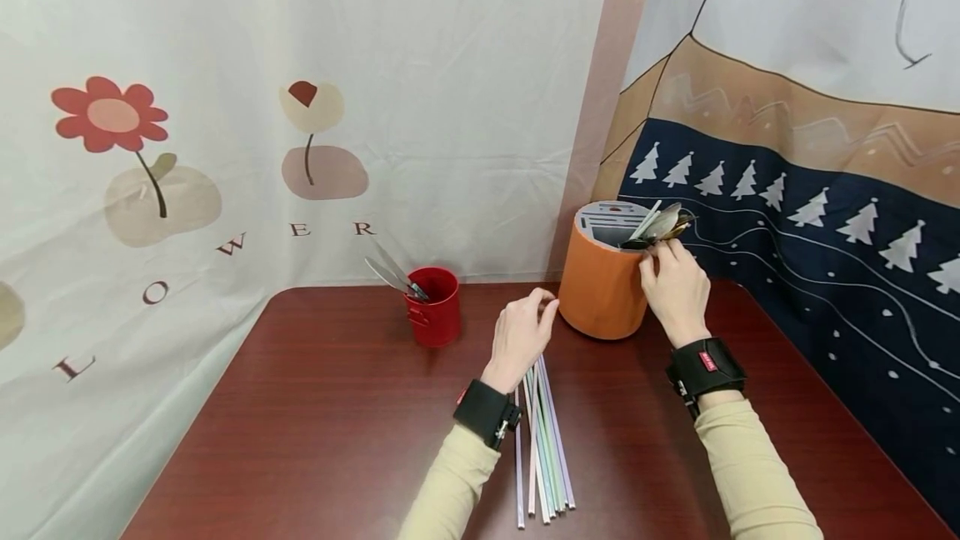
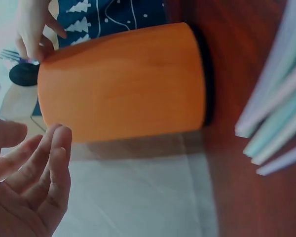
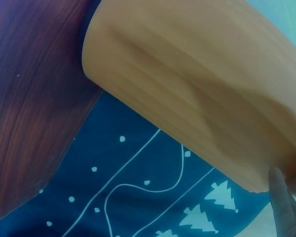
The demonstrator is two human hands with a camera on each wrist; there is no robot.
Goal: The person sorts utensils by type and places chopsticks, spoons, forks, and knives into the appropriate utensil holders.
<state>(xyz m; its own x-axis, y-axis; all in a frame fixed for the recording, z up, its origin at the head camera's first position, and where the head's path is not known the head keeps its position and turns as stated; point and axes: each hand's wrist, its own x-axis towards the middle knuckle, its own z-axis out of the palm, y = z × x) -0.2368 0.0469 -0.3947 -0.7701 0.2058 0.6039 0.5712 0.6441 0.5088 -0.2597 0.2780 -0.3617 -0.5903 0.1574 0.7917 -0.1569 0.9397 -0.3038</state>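
In the head view, an orange utensil holder [image 1: 602, 290] with a grey slotted top stands at the back of the table. Spoons [image 1: 664, 222] and other cutlery lean out of its right side. My right hand [image 1: 677, 288] touches the holder at its upper right rim; its fingertips are partly hidden. At the holder's left is my left hand [image 1: 520, 333], relaxed with nothing in it. The left wrist view shows that hand's fingers [image 2: 59, 163] loosely bent beside the orange wall. Below the left hand, several pastel straw-like sticks [image 1: 551, 448] lie on the table, their far ends hidden.
A small red bucket [image 1: 435, 311] holding metal cutlery [image 1: 392, 269] stands at the back, left of the holder. The dark red-brown table [image 1: 337, 407] meets a pale printed cloth [image 1: 450, 107] behind and a navy tree-patterned cloth [image 1: 825, 290] on the right.
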